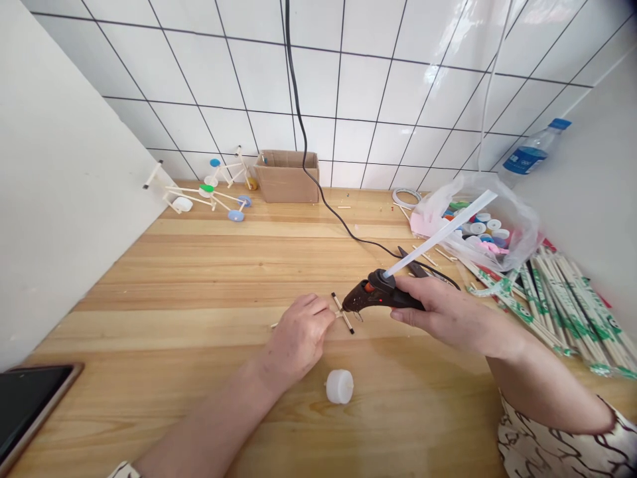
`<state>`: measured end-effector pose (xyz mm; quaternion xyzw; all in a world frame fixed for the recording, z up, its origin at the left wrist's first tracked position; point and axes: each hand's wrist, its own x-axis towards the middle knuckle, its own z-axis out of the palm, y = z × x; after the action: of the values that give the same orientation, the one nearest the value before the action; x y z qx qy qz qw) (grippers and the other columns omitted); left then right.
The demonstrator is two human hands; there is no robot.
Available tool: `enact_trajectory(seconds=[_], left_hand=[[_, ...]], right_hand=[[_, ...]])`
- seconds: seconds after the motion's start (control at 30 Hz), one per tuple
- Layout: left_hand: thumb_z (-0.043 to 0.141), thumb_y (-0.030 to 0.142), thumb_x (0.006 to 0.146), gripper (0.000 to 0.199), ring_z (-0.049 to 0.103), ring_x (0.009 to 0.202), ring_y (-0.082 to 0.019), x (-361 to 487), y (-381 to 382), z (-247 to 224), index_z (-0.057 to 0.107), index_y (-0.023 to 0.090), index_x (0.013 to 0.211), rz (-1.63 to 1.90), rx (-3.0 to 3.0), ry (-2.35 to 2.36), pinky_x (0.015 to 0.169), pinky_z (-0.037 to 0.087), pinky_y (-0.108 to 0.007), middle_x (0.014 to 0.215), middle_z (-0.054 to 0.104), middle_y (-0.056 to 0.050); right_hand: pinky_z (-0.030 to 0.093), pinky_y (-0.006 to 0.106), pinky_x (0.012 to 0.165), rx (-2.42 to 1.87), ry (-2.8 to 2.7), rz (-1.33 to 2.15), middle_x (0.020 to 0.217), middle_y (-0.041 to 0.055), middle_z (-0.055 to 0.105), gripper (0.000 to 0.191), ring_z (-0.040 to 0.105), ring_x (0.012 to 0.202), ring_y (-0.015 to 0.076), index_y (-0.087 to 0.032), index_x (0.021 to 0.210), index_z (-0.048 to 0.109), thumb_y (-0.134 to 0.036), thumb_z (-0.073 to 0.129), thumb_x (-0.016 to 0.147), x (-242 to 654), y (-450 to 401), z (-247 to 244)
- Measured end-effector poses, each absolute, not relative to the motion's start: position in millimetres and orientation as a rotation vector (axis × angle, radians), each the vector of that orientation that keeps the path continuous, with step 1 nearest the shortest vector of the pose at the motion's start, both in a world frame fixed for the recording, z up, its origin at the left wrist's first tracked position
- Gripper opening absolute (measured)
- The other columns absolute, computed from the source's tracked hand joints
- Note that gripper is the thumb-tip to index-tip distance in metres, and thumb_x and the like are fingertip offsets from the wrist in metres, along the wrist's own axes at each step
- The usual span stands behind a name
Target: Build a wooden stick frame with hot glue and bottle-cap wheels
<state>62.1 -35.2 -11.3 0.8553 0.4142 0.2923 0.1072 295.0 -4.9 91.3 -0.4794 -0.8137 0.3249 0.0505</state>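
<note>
head view: right hand [438,309] grips a hot glue gun [373,295]; left hand [301,335] presses crossed wooden sticks [343,313].

You wear the head camera on your own head, and it faces forward and down across the wooden countertop [199,265] toward the white tiled wall [348,86] beyond it. It sits close above your work: your left hand [298,338] and right hand [448,312] reach in from the frame's lower edge.
</note>
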Motion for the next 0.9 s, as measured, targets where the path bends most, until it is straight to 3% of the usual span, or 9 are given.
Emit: enact_trajectory(seconds=[0.53, 0.77, 0.9], left_hand=[[0.045, 0.004, 0.086, 0.027, 0.051, 0.070, -0.019, 61.1, -34.8, -14.3, 0.062, 0.014, 0.069, 0.859, 2.527, 1.218, 0.063, 0.045, -0.030, 0.070, 0.061, -0.005], [0.046, 0.004, 0.086, 0.026, 0.052, 0.070, -0.019, 61.4, -34.8, -12.4, 0.062, 0.014, 0.069, 0.851, 2.524, 1.222, 0.063, 0.045, -0.030, 0.070, 0.061, -0.005], [0.045, 0.002, 0.085, 0.027, 0.052, 0.070, -0.019, 61.4, -34.9, -12.8, 0.062, 0.014, 0.070, 0.859, 2.528, 1.214, 0.064, 0.045, -0.030, 0.070, 0.061, -0.005]], right_hand=[[0.047, 0.025, 0.067, -1.462, -2.462, 0.906, 0.076, 0.0014, 0.067, 0.010, 0.062, 0.073, 0.0190, -0.022, 0.087, 0.065, -0.025, 0.056, 0.082, 293.3, -5.7, 90.4], [0.046, 0.025, 0.065, -1.433, -2.438, 0.940, 0.077, 0.0015, 0.067, 0.013, 0.061, 0.070, 0.0184, -0.022, 0.091, 0.066, -0.024, 0.057, 0.082, 294.1, -5.6, 88.1], [0.042, 0.023, 0.054, -1.453, -2.382, 0.985, 0.070, -0.0003, 0.062, 0.021, 0.056, 0.060, 0.0158, -0.023, 0.100, 0.065, -0.023, 0.057, 0.081, 294.7, -6.3, 94.9]])
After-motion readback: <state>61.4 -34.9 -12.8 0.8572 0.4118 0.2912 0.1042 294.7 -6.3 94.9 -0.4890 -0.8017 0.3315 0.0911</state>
